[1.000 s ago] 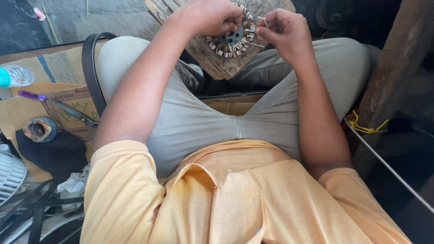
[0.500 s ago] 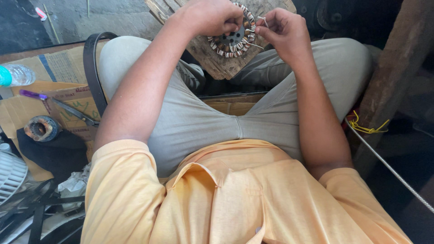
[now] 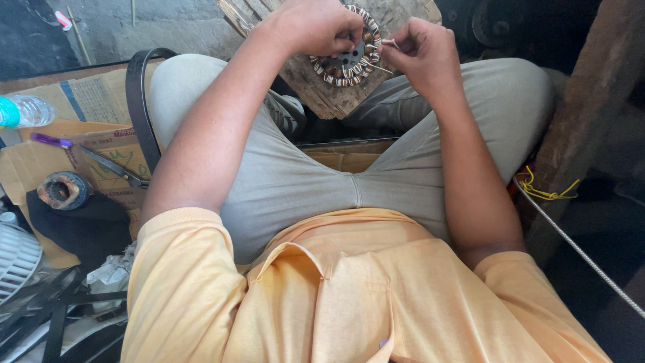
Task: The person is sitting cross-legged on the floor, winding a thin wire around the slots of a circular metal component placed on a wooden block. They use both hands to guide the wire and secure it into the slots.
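From my remote view through the head camera, I see the person sitting cross-legged, and both hands meet at 12 o'clock, at the top of the picture. There a round wound coil ring (image 3: pixel 346 55) (a flat disc with a dark metal centre and striped copper-and-white windings around its rim) lies on a rough wooden block (image 3: pixel 322 94) that rests between the knees.

The left hand (image 3: pixel 316 27) is over the ring from the 10 o'clock side. Its fingers are curled and pressed on the upper left part of the rim, so they are grasping the ring and covering about a third of it. The right hand (image 3: pixel 423 54) stands just beside the ring at its 3 o'clock side. Its fingers are pinched together on a thin pale wire end (image 3: pixel 384 44) that comes out from the rim; what exactly is between the fingertips is too small for me to tell.

The relation that matters: the ring lies flat, its face toward the camera, and the wire runs almost level from the rim toward 3 o'clock, straight into the right hand. The left hand is the nearer one to the ring's body, and the right hand touches only the wire.

At 9 o'clock, on flattened cardboard (image 3: pixel 87 101) on the floor, are scissors (image 3: pixel 114 168), a plastic bottle (image 3: pixel 23 111) and a dark belt strap (image 3: pixel 138 101), well apart from both hands.
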